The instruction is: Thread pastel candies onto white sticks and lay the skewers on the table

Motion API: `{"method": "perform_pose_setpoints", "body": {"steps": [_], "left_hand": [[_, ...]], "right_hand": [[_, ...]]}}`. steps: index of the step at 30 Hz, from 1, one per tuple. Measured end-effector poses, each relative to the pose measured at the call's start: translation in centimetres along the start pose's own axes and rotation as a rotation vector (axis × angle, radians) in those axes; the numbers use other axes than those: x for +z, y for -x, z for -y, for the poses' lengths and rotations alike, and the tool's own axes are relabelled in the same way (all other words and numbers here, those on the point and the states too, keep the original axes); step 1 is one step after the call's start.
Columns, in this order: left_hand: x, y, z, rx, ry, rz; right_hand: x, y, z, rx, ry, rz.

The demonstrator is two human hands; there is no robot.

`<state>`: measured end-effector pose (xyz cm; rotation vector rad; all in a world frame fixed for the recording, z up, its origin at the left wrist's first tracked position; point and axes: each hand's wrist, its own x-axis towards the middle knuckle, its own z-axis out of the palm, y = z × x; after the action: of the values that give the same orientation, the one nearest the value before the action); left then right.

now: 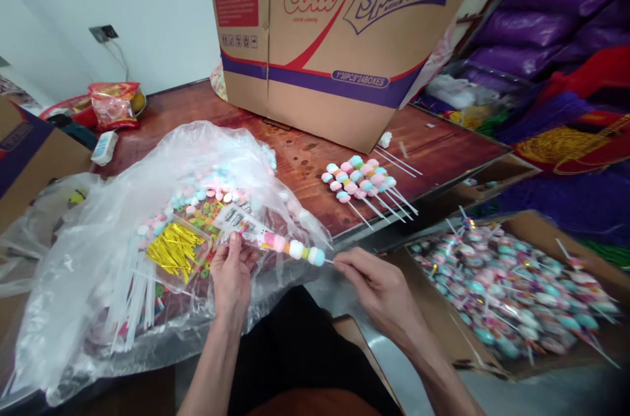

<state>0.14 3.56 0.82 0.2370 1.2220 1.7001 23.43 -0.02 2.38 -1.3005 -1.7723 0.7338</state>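
A clear printed plastic sleeve (239,222) is clamped between the thumb and fingers of the left hand (233,278). The thin white stick of a skewer of round pink, white, green and blue candies (299,250) is pinched by the fingertips of the right hand (380,288). The skewer is held between both hands, its far end met by the sleeve; how much is covered cannot be told. Shiny gold strips (174,249) are seen near the left hand
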Motion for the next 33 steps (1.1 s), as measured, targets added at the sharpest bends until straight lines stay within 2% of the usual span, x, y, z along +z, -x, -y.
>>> {"method": "perform_pose_setpoints", "body": {"steps": [9,15,19,27,33], "left_hand": [[0.4,0.6,0.4,0.075,-0.120,0.009],[0.6,0.9,1.0,0.082,-0.139,0.041],[0.6,1.0,1.5,0.079,-0.142,0.047],[0.9,1.6,1.5,0.064,-0.146,0.124],[1.1,2.3,1.4,-0.057,-0.140,0.193]], "right_hand": [[-0.1,0.0,0.0,0.125,-0.062,0.100],[1.3,0.1,0.3,0.163,-0.172,0.027],[2.1,-0.1,0.7,0.187,-0.218,0.052],[3.3,0.2,1.1,0.121,-0.203,0.010],[4.8,0.5,1.0,0.102,-0.187,-0.046]]}}
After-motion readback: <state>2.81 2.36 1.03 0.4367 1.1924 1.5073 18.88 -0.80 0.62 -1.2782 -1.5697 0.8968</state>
